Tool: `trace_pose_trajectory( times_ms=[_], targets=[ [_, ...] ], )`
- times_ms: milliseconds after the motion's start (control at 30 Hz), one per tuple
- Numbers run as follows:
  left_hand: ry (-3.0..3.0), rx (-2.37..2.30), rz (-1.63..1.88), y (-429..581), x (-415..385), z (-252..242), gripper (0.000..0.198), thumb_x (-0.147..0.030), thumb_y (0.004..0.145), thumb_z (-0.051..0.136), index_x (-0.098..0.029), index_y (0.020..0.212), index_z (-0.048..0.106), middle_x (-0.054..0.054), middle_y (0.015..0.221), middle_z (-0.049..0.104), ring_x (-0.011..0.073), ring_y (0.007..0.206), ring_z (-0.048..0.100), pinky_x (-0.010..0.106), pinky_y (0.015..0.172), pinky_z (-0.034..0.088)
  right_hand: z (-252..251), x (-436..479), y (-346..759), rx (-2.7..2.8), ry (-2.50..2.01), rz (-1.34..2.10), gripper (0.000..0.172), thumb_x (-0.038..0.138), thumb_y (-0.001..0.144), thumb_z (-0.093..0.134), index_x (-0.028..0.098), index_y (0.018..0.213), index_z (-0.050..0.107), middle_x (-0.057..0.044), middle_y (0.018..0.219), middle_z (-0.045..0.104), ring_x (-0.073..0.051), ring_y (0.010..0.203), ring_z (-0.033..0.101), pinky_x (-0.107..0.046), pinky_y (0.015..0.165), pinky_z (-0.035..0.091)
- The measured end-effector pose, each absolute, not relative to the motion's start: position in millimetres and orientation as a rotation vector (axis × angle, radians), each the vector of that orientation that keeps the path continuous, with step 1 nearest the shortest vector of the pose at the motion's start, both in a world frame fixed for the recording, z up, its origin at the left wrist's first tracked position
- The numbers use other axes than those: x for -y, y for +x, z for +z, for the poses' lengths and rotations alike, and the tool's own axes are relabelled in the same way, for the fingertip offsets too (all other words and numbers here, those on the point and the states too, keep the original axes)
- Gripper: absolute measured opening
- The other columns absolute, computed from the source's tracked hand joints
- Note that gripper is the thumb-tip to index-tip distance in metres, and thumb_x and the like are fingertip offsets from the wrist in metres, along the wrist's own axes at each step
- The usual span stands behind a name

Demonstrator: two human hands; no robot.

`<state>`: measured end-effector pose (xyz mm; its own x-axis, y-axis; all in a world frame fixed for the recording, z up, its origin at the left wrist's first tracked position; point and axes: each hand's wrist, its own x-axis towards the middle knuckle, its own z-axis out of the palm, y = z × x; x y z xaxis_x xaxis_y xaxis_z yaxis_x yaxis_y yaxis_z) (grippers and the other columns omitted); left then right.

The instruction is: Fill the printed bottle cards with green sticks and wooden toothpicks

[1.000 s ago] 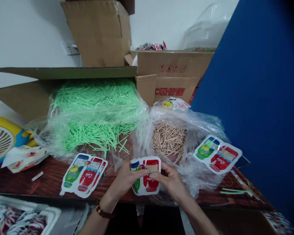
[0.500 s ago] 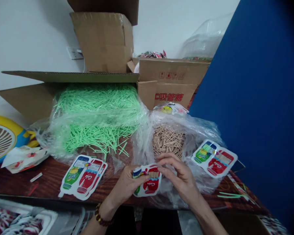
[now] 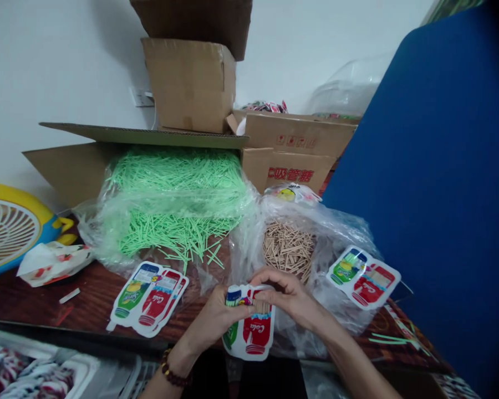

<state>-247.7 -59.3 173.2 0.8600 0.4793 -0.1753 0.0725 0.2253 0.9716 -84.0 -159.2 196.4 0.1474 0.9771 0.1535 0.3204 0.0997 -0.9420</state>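
A bottle-shaped candy pouch (image 3: 255, 335), printed green on one side and red "Cola" on the other, is held low over the table's front edge. My left hand (image 3: 216, 318) grips its left side, thumb across the front. The fingers of my right hand (image 3: 285, 296) are closed on its upper right edge, thumb on the window where brown sticks show. Green sticks show in its left window. Behind my right hand lies a heap of brown candy sticks (image 3: 289, 249) on clear plastic. Green candy sticks (image 3: 174, 183) spill from a bagged carton at the left.
More pouches lie at left (image 3: 147, 299) and right (image 3: 363, 277). A yellow and blue fan (image 3: 45, 221) and a crumpled wrapper (image 3: 52, 263) sit far left. Cardboard boxes (image 3: 191, 83) stand behind; a blue panel (image 3: 432, 194) borders the right. A white bin (image 3: 85, 371) is below left.
The pouch has tilted so more of its front faces me. My right hand has moved left, its thumb now pressing at the pouch's window. The camera view has shifted slightly.
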Motion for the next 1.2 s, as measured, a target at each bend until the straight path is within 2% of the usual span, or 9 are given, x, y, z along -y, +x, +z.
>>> trace_pose_trajectory(
  times_ms=[167,333,467,700,900,1033,1100,1200],
  targets=[
    [1.211,-0.501,0.328,-261,50,168,0.015,-0.025,0.069,0.075,-0.012,0.076,0.071,0.002,0.069,0.069,0.0138,0.061,0.057,0.022,0.059,0.043,199,141,-92,1.43,-1.408,0.964,0.019,0.036,0.088,0.057,0.024,0.094,0.071,-0.001,0.092,0.069,-0.016,0.084,0.062,-0.029,0.078,0.048],
    [1.144,-0.528,0.376,-277,36,164,0.022,-0.028,0.068,0.076,-0.012,0.083,0.072,0.004,0.075,0.07,0.0175,0.066,0.061,0.025,0.062,0.047,213,116,-96,1.608,-1.456,0.894,0.023,0.035,0.09,0.054,0.023,0.089,0.072,-0.001,0.092,0.069,-0.015,0.084,0.062,-0.028,0.077,0.048],
    [1.108,-0.563,0.393,-290,21,154,0.018,-0.025,0.069,0.075,-0.011,0.08,0.071,0.004,0.072,0.069,0.0165,0.065,0.061,0.025,0.063,0.047,218,98,-104,1.684,-1.501,0.985,0.027,0.036,0.091,0.051,0.022,0.085,0.073,-0.001,0.084,0.07,-0.014,0.074,0.062,-0.027,0.069,0.048],
    [1.129,-0.637,0.391,-308,-7,143,0.019,-0.028,0.07,0.074,-0.011,0.077,0.071,0.001,0.066,0.067,0.0144,0.061,0.058,0.023,0.059,0.045,221,63,-120,1.727,-1.515,0.909,0.023,0.038,0.087,0.057,0.023,0.079,0.073,0.0,0.072,0.068,-0.014,0.066,0.059,-0.026,0.064,0.047],
    [1.052,-0.708,0.393,-320,-21,146,0.021,-0.028,0.065,0.078,-0.013,0.076,0.068,0.0,0.068,0.068,0.0141,0.062,0.06,0.022,0.058,0.046,207,42,-134,1.564,-1.388,1.17,0.023,0.034,0.091,0.053,0.023,0.095,0.072,-0.002,0.096,0.069,-0.015,0.087,0.062,-0.028,0.078,0.047],
    [1.016,-0.813,0.4,-320,-21,150,0.026,-0.028,0.062,0.081,-0.014,0.079,0.066,0.001,0.072,0.071,0.0169,0.067,0.065,0.023,0.06,0.05,195,41,-137,1.459,-1.32,1.316,0.023,0.036,0.09,0.053,0.023,0.091,0.072,-0.001,0.094,0.068,-0.014,0.081,0.061,-0.026,0.072,0.047],
    [0.997,-0.8,0.391,-317,-20,155,0.028,-0.028,0.062,0.081,-0.014,0.082,0.067,0.003,0.077,0.074,0.0198,0.073,0.067,0.026,0.065,0.052,196,42,-133,1.456,-1.316,1.282,0.023,0.036,0.09,0.053,0.023,0.09,0.072,-0.001,0.092,0.068,-0.014,0.08,0.06,-0.026,0.071,0.047],
    [0.996,-0.862,0.388,-309,-18,163,0.03,-0.03,0.063,0.08,-0.015,0.085,0.066,0.003,0.077,0.075,0.023,0.075,0.069,0.03,0.066,0.054,207,50,-123,1.486,-1.384,1.06,0.023,0.034,0.091,0.053,0.021,0.088,0.072,-0.001,0.09,0.068,-0.014,0.081,0.06,-0.026,0.073,0.046]
  ],
)
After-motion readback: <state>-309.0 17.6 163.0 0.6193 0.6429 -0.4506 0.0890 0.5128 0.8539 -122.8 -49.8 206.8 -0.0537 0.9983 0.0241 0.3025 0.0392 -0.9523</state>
